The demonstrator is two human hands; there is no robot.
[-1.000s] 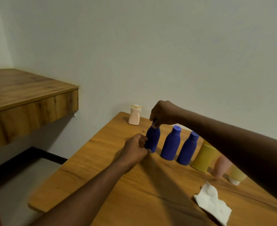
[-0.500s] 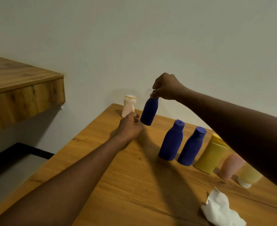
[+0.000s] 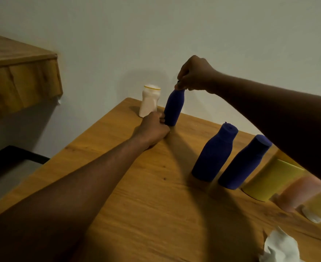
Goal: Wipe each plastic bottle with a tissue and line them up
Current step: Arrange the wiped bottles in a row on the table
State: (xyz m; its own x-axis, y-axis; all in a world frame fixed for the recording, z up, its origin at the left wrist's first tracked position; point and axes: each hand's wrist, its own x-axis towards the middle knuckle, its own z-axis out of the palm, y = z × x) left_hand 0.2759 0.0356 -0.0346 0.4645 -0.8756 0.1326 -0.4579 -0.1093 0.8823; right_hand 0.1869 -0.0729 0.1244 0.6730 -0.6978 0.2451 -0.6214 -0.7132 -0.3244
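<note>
Head view looks down on a wooden table [image 3: 137, 214] that carries everything. A wooden shelf [image 3: 19, 72] hangs off to the left of both hands.

Under the right forearm, well to the right of the hands, runs a row of bottles. Farthest out is a pale yellow bottle [image 3: 320, 207], then a pink bottle [image 3: 299, 193] and a yellow bottle [image 3: 269, 180]. Next come the third blue bottle [image 3: 244, 163] and the second blue bottle [image 3: 214, 154], which stands nearest the hands but still apart from them.

The held blue bottle [image 3: 174, 108] sits between the two hands at the far end of the table, tilted a little. Its foot is at or just on the wood; I cannot tell which. The right hand [image 3: 195, 74] pinches its cap from above. The left hand [image 3: 154, 129] has its fingers curled around the bottle's foot. Just beyond the left hand, close beside this bottle, stands a pale bottle [image 3: 149, 101]. The tissue [image 3: 280, 246] lies crumpled near the table's front edge, far from either hand.

This looks like the setting-down step. To do it well, steady the foot with the left hand and bring the bottle upright. Seat it flat before the top pinch lets go, and do not nudge the pale bottle.
</note>
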